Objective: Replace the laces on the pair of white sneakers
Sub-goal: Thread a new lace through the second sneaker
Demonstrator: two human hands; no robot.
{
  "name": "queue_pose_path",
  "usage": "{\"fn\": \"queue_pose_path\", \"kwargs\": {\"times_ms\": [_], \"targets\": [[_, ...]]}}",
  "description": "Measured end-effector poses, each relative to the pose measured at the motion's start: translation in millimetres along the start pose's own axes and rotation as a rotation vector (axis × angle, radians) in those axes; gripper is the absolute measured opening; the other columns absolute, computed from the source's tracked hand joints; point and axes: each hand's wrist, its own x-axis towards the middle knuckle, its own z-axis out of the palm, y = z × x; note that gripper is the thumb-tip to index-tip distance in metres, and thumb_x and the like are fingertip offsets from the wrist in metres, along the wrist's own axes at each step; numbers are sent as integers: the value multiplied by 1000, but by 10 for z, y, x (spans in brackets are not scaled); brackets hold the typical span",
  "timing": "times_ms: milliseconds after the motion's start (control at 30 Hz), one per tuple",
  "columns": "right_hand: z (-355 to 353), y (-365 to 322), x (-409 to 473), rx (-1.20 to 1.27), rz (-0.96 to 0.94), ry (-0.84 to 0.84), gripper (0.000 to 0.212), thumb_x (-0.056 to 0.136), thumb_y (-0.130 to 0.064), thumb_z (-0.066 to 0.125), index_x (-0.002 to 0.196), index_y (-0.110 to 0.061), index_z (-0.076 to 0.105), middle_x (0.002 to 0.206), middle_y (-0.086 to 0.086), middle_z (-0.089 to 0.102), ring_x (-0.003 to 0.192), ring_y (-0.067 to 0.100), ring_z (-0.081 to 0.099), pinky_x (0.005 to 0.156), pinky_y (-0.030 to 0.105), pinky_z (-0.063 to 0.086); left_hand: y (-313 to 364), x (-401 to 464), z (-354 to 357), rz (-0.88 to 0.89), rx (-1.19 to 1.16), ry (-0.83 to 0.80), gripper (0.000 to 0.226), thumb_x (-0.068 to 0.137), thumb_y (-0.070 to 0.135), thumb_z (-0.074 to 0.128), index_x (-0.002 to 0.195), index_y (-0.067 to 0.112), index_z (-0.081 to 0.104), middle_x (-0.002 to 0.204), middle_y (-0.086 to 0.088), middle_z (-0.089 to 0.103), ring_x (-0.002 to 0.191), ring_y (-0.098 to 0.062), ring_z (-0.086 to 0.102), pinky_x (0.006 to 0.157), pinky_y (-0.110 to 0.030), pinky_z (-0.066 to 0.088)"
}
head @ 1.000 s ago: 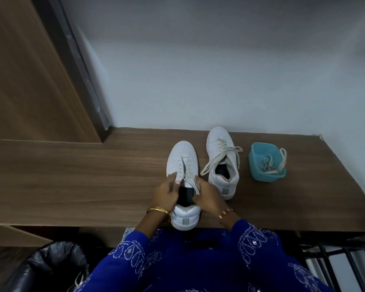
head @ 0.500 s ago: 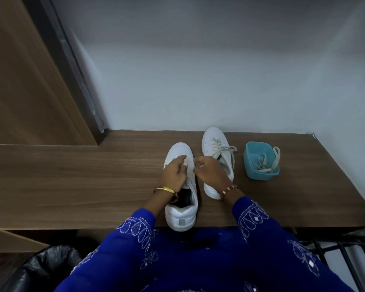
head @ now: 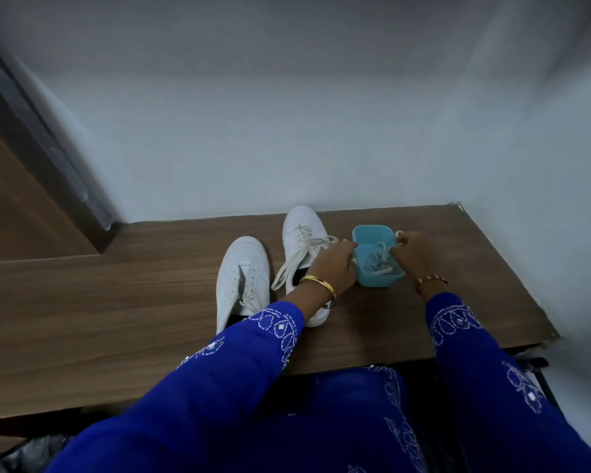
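Two white sneakers sit on the wooden desk (head: pixel 116 302), toes toward the grey wall. The left sneaker (head: pixel 241 278) has its eyelets mostly bare, with a loose lace lying along the tongue; its heel is hidden behind the blue embroidered left sleeve (head: pixel 246 349). The right sneaker (head: pixel 302 240) is just beside it, set further back and laced, with slack lace ends (head: pixel 285 271) trailing off its left side onto the desk. The left forearm crosses over its heel end. Just right of that sneaker stands a small teal container (head: pixel 379 279) with a tangle of spare white laces (head: pixel 376 259) inside. Both hands are at the container. The left hand (head: pixel 335 264), with a gold bangle (head: pixel 321 285) on the wrist, has fingers curled against the container's left rim and wall, gripping it. The right hand (head: pixel 411 252), with a thin bracelet (head: pixel 430 279) on the wrist, is at the right rim, fingers curled, pinching a bit of white lace at the far right corner of the rim. The picture is soft with motion blur, so exact finger contact on the lace is hard to confirm. A dark door frame (head: pixel 38 138) and wood panel stand at far left; a black metal frame (head: pixel 539 373) shows under the desk's right end.
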Motion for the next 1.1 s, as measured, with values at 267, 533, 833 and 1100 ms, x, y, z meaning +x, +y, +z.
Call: {"fn": "queue_pose_path", "kwargs": {"times_ms": [267, 533, 833, 1100], "targets": [[103, 383, 185, -81, 90, -83, 44, 76, -23, 74, 104, 8, 61, 103, 24, 65, 91, 34, 64, 76, 40, 54, 28, 255, 296, 19, 281, -193, 49, 93, 12, 44, 140, 5, 32, 145, -16, 36, 133, -29, 33, 111, -39, 24], [250, 415, 163, -162, 75, 62, 24, 88, -17, 59, 99, 3, 63, 96, 19, 67, 86, 30, 65, 64, 31, 50, -50, 235, 377, 20, 286, -266, 51, 93, 15, 48, 140, 4, 31, 142, -17, 39, 130, -31, 37, 109, -40, 29], [62, -33, 176, 55, -26, 194, 22, 89, -9, 52, 69, 0, 59, 65, 8, 50, 62, 21, 48, 47, 19, 29, 18, 258, 270, -37, 96, -226, 51, 91, 13, 51, 137, 4, 33, 134, -19, 47, 121, -33, 48, 99, -37, 40], [-363, -1073, -146, 643, -74, 47, 19, 86, -7, 63, 67, -5, 63, 59, 8, 62, 36, 10, 53, 40, 19, 49, 77, 279, -24, -86, -409, -37, 49, 84, 19, 63, 128, 8, 45, 119, -13, 60, 109, -25, 57, 97, -42, 46]]}}
